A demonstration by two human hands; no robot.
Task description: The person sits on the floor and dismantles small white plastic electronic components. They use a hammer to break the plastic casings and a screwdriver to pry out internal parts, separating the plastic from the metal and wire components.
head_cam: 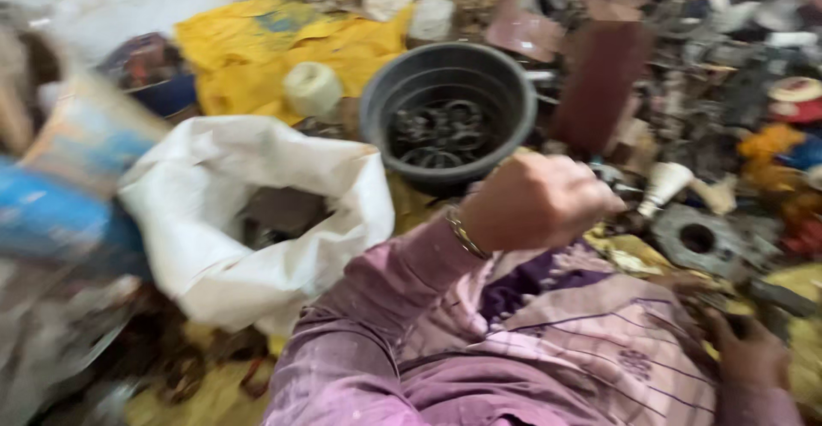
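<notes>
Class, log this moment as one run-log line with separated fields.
left hand: fisted, raised before black tub of metal rings | right hand: low among scrap, grip unclear | white sack: open, left of tub

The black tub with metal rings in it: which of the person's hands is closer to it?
Left. The left hand, a fist, is just below the black tub rim. The right hand is far off, low at the right among scrap.

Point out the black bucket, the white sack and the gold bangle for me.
black bucket [379, 101]: head view, on its left rim.
white sack [214, 156]: head view, on the folded-over upper edge.
gold bangle [465, 236]: head view, on the band at the wrist of the left hand [535, 202].
</notes>
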